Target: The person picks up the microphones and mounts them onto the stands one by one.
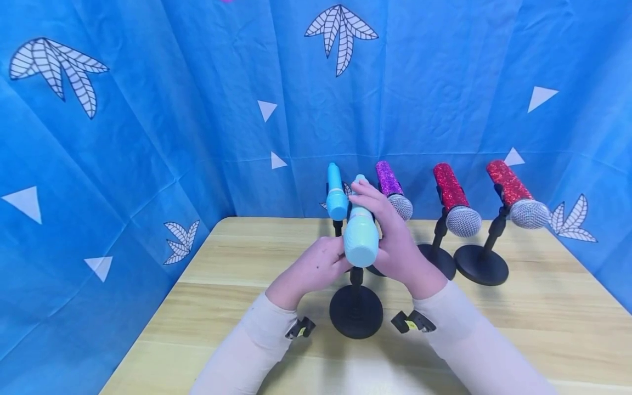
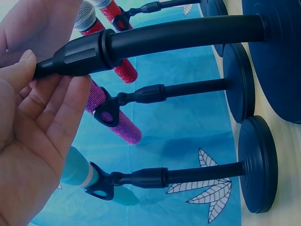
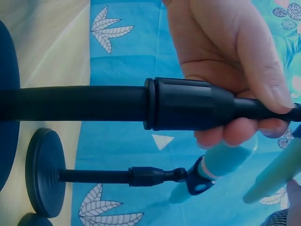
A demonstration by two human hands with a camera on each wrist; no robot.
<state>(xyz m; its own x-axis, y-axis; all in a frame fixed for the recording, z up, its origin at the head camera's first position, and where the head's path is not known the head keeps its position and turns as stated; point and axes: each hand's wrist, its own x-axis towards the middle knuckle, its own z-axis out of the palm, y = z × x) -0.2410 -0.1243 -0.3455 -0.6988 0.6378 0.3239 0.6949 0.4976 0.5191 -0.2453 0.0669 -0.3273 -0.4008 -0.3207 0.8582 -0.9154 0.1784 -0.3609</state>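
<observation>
A pale teal microphone sits atop a black microphone stand with a round base, at the middle of the table. My left hand comes in from the left and pinches the thin neck of this stand, thumb on one side and fingers on the other. With fingers laid across the microphone's handle, my right hand holds it from the right; its thumb is hidden. In the right wrist view the left hand is on the neck, and the microphone's handle shows beside it.
Behind stand a blue microphone, a purple glitter microphone and two red glitter microphones, each on a black stand. The wooden table meets a blue patterned curtain at its back and sides.
</observation>
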